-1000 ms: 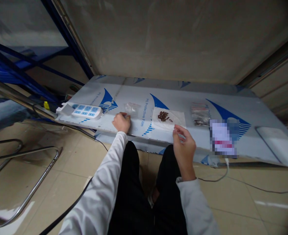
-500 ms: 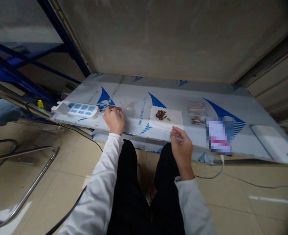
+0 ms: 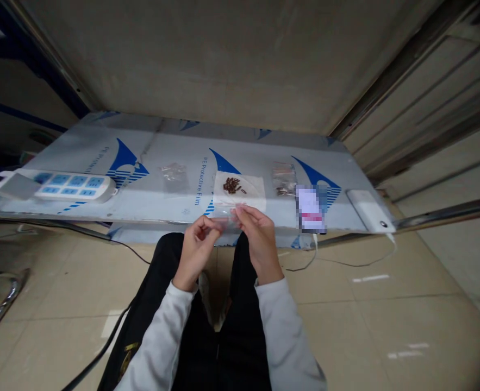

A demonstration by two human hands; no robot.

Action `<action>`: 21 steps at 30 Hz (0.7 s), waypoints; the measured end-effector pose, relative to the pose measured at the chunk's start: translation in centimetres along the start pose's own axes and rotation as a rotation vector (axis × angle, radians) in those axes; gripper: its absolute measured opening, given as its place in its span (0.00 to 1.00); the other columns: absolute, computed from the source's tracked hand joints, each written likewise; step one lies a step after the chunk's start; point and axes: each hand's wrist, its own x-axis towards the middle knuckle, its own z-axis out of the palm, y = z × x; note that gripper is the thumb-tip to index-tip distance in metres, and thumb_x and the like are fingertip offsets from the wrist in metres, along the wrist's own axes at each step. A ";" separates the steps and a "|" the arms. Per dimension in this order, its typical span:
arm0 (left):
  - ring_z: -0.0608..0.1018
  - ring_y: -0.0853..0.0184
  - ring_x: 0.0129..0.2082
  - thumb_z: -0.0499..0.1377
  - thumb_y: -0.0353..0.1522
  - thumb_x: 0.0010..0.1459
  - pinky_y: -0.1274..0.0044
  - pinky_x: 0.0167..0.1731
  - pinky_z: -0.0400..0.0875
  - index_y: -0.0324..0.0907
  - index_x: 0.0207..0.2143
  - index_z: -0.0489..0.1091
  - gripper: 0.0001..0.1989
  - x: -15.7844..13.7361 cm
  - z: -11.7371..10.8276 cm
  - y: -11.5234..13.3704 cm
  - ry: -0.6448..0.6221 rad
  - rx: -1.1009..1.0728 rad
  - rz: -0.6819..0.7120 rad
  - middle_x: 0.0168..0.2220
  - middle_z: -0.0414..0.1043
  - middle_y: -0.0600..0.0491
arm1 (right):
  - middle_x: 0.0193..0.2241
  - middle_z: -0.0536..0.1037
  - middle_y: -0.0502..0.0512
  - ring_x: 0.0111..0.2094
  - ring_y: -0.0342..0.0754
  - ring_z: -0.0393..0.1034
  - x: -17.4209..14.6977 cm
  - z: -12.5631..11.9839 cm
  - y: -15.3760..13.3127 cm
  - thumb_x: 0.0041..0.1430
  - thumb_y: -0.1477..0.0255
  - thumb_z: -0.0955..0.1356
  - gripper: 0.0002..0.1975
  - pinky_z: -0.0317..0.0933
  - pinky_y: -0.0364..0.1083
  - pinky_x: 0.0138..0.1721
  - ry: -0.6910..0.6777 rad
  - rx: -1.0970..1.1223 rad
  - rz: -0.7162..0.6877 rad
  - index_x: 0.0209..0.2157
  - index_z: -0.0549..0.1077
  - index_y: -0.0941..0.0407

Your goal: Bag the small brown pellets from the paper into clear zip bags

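In front of me at the table's near edge, a small clear plastic zip bag (image 3: 224,213) is stretched between my hands. My left hand (image 3: 199,244) pinches its left side between thumb and fingers. Gripping the right side is my right hand (image 3: 260,236), thumb against fingers. Just beyond lies a white paper tissue (image 3: 256,190), and on it a small heap of brown capsules (image 3: 232,185). Left of the tissue are more clear bags (image 3: 173,176). To its right rests a clear bag with red strips (image 3: 284,174), with brown capsules in its lower part.
A white power strip (image 3: 76,184) lies at the table's left. A phone with a blurred screen (image 3: 311,209) and a white device (image 3: 370,209) with a cable are on the right. The table (image 3: 150,209) carries printed protective film; a wall rises behind.
My left hand has come from beside the loose bags on the left to the middle. Both hands now hold a zip bag between them. The view has turned to the right.
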 end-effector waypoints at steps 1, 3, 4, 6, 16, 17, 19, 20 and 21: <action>0.76 0.64 0.40 0.60 0.35 0.48 0.74 0.41 0.69 0.43 0.30 0.65 0.07 -0.1 -0.1 0.1 0.078 0.079 0.035 0.39 0.75 0.50 | 0.33 0.82 0.56 0.31 0.46 0.74 0.0 -0.2 -0.1 0.47 0.61 0.73 0.16 0.66 0.44 0.33 0.053 0.000 -0.024 0.35 0.77 0.58; 0.75 0.67 0.35 0.61 0.37 0.48 0.76 0.36 0.67 0.43 0.35 0.66 0.11 -0.4 -0.1 0.7 0.268 0.223 0.088 0.37 0.73 0.52 | 0.33 0.82 0.56 0.31 0.46 0.75 -0.2 -0.3 -0.5 0.46 0.63 0.73 0.15 0.67 0.45 0.34 0.125 -0.007 -0.068 0.34 0.77 0.58; 0.73 0.68 0.32 0.61 0.38 0.50 0.77 0.34 0.67 0.43 0.34 0.66 0.11 -0.5 0.1 1.2 0.311 0.253 0.096 0.34 0.71 0.54 | 0.33 0.82 0.56 0.32 0.47 0.75 -0.5 -0.3 -0.8 0.46 0.64 0.73 0.14 0.68 0.46 0.36 0.145 -0.010 -0.094 0.33 0.78 0.58; 0.72 0.70 0.28 0.58 0.42 0.54 0.78 0.31 0.66 0.43 0.28 0.67 0.12 -0.7 0.6 2.5 0.249 0.203 0.075 0.26 0.68 0.56 | 0.33 0.82 0.56 0.34 0.48 0.75 -1.3 0.0 -1.2 0.47 0.65 0.73 0.12 0.68 0.48 0.40 0.141 -0.027 -0.159 0.31 0.78 0.58; 0.75 0.71 0.23 0.68 0.44 0.38 0.80 0.25 0.67 0.37 0.24 0.73 0.19 -1.3 1.5 6.3 0.045 -0.248 -0.309 0.24 0.75 0.53 | 0.36 0.82 0.54 0.40 0.54 0.77 -6.2 -0.7 -2.4 0.53 0.68 0.70 0.09 0.67 0.53 0.48 0.007 -0.335 -0.349 0.34 0.81 0.54; 0.75 0.71 0.22 0.69 0.44 0.37 0.80 0.25 0.67 0.37 0.23 0.73 0.19 -1.6 1.3 6.2 0.025 -0.257 -0.331 0.22 0.74 0.52 | 0.36 0.82 0.53 0.41 0.54 0.77 -6.6 -0.8 -2.4 0.53 0.68 0.69 0.08 0.67 0.54 0.48 0.001 -0.349 -0.354 0.34 0.81 0.53; 0.75 0.71 0.21 0.69 0.44 0.36 0.79 0.26 0.69 0.36 0.22 0.74 0.20 -2.4 0.9 5.9 -0.015 -0.277 -0.344 0.20 0.74 0.52 | 0.37 0.82 0.53 0.41 0.55 0.76 -7.3 -0.9 -2.2 0.53 0.69 0.69 0.08 0.67 0.54 0.49 -0.008 -0.361 -0.360 0.34 0.81 0.52; 0.75 0.71 0.21 0.70 0.44 0.36 0.79 0.26 0.70 0.36 0.22 0.75 0.20 -2.8 0.7 5.7 -0.026 -0.289 -0.331 0.21 0.74 0.51 | 0.38 0.82 0.53 0.42 0.55 0.76 -7.7 -0.9 -2.1 0.53 0.70 0.69 0.08 0.66 0.54 0.49 -0.014 -0.361 -0.360 0.34 0.81 0.52; 0.75 0.71 0.22 0.69 0.45 0.36 0.78 0.28 0.71 0.36 0.24 0.76 0.20 -3.1 0.5 5.6 -0.032 -0.305 -0.311 0.22 0.75 0.51 | 0.38 0.82 0.54 0.42 0.55 0.76 -8.0 -0.8 -2.0 0.53 0.70 0.69 0.09 0.66 0.54 0.49 -0.025 -0.358 -0.354 0.35 0.81 0.52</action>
